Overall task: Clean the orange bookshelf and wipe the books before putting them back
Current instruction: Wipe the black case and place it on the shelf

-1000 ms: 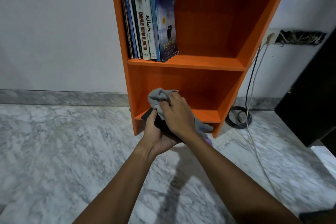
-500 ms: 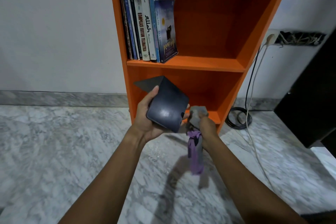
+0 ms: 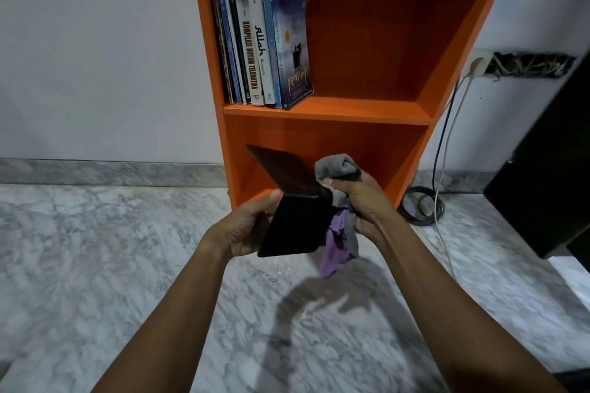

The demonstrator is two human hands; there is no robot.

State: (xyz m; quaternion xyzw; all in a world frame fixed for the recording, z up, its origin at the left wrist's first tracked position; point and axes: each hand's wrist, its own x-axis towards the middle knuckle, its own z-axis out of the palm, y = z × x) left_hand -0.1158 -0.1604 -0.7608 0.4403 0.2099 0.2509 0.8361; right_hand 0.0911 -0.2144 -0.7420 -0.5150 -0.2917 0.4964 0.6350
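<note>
Orange shelf [image 3: 325, 110]: a row of books [image 3: 265, 48] stands upright at the left of the upper compartment.
Book [image 3: 295, 226]: dark, held open before the lower compartment, off the shelf.
Left hand [image 3: 245, 226]: fingers curled round the book's left edge.
Right hand [image 3: 367, 201]: fingers bunch a grey-and-purple cloth [image 3: 338, 167] against its right edge.
Progress: likely late; this book is mid-wipe and not yet shelved.
</note>
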